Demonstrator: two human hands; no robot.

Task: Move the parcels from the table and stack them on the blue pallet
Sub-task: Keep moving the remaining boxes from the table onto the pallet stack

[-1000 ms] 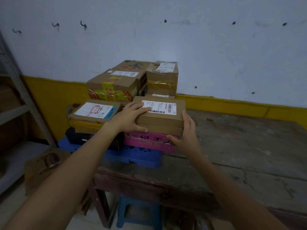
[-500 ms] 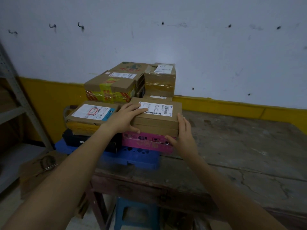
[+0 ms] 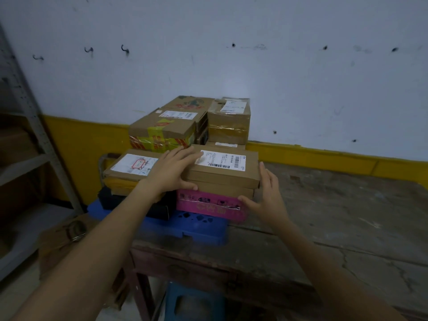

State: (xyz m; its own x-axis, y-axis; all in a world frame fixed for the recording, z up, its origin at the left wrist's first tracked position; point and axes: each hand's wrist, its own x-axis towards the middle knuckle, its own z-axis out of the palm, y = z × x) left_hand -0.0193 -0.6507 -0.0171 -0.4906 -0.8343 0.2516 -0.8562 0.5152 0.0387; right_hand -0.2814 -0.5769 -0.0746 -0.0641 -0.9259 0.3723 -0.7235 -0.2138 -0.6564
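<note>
A flat brown parcel (image 3: 222, 172) with a white barcode label lies on top of another flat brown box (image 3: 229, 192) and a pink box (image 3: 208, 206), all on the blue pallet (image 3: 201, 228). My left hand (image 3: 171, 170) rests on the parcel's left end, fingers laid over the top and thumb along its front edge. My right hand (image 3: 266, 193) stands flat against the stack's right side, with the thumb touching the pink box. More parcels fill the pallet: a labelled one (image 3: 129, 165) on the left and taped cartons (image 3: 162, 133) behind.
The pallet sits on the left end of a worn wooden table (image 3: 335, 216) against a white and yellow wall. A metal shelf (image 3: 34, 126) stands at the left. A blue stool (image 3: 192, 302) is under the table, and cardboard (image 3: 58, 239) lies on the floor.
Both hands stay on the top parcel in nearly the same places. The parcel has settled on the stack, and the view has shifted slightly.
</note>
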